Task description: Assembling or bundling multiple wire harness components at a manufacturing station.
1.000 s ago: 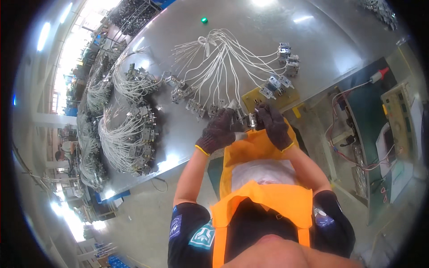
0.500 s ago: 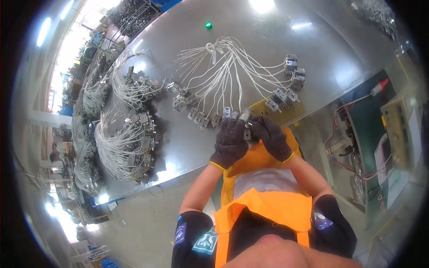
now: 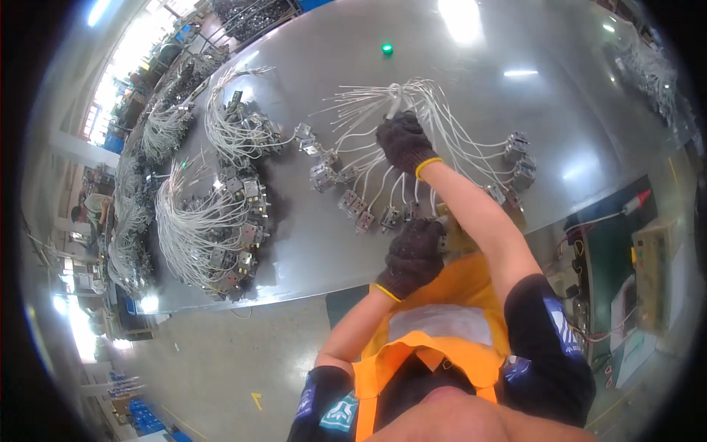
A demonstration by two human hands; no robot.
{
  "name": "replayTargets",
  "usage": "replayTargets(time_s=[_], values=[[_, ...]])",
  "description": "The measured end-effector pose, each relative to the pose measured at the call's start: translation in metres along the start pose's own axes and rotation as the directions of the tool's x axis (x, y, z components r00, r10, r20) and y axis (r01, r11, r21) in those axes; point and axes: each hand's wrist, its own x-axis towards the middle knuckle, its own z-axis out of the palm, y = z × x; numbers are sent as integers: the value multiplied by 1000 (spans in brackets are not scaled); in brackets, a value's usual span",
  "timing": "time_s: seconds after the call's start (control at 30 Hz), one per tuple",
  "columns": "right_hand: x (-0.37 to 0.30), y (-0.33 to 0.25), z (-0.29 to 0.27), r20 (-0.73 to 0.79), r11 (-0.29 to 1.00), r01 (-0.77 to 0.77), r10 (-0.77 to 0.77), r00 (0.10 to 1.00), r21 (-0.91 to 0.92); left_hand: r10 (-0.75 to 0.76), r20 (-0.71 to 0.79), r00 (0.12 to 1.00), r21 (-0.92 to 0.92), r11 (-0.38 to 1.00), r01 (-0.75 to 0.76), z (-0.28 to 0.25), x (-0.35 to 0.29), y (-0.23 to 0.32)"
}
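A fan of white wires (image 3: 442,118) lies on the metal table, tied together near its far end. Small metal blocks (image 3: 521,171) sit at the other ends of the wires, in an arc. My right hand (image 3: 405,141), in a dark knit glove with a yellow cuff, reaches across the table and is closed on the white wires just below the tie; its fingertips are partly hidden. Close to the table's near edge, my left hand (image 3: 414,256), gloved alike, is curled around a wired metal block, only a sliver of which shows at its right side.
More wire bundles with metal blocks (image 3: 247,236) lie to the left, and others (image 3: 648,74) at the far right. A green light (image 3: 387,49) shows on the table (image 3: 309,243). Beyond the right edge are a red-tipped cable (image 3: 639,200) and a beige box (image 3: 655,254).
My right hand has left the block at the near edge and moved forward to the wires near the tie. My left hand has stayed near the edge. The whole view has shifted somewhat.
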Motion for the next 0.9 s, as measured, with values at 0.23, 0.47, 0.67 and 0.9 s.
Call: replayTargets(time_s=[0.23,0.47,0.67,0.9], values=[[10,12,17,192,946,-103,44,980,308,-128,43,991,-178,975,134,-14,21,21],[-25,7,-33,326,895,-123,-26,945,428,-213,53,976,-235,947,219,15,8,32],[-41,-13,-42,347,874,45,-239,907,484,-247,17,969,-182,952,246,16,12,46],[-7,56,12,-227,976,-20,71,971,218,-144,-14,990,-92,986,142,11,0,47]])
